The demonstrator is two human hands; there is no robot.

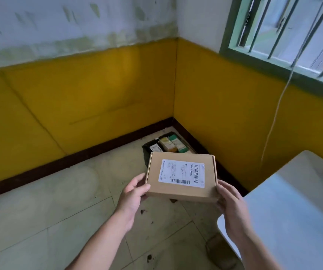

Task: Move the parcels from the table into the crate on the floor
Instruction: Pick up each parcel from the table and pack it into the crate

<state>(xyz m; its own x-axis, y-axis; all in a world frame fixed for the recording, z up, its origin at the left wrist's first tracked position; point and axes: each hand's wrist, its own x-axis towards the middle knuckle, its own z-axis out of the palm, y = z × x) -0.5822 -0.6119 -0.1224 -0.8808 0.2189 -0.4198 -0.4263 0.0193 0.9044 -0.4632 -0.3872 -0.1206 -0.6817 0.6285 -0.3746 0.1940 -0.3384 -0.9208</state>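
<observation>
From my remote seat I see both forearms reaching forward. My left hand [132,193] grasps the near left corner of a flat cardboard parcel [182,190], thumb on top and fingers curled under; my right hand [229,203] clasps the near right corner the same way. The parcel hangs level in the air over the floor [59,211], off the left edge of the pale table [293,211], with a white barcode label [176,170] facing up. Past the parcel's far edge, partly hidden by it, a black crate [147,150] sits in the floor corner where the two yellow walls [78,98] meet. Several smaller packages [171,144] already lie inside it. A thin white cord [273,123] hangs from the barred window [293,36] above the table
</observation>
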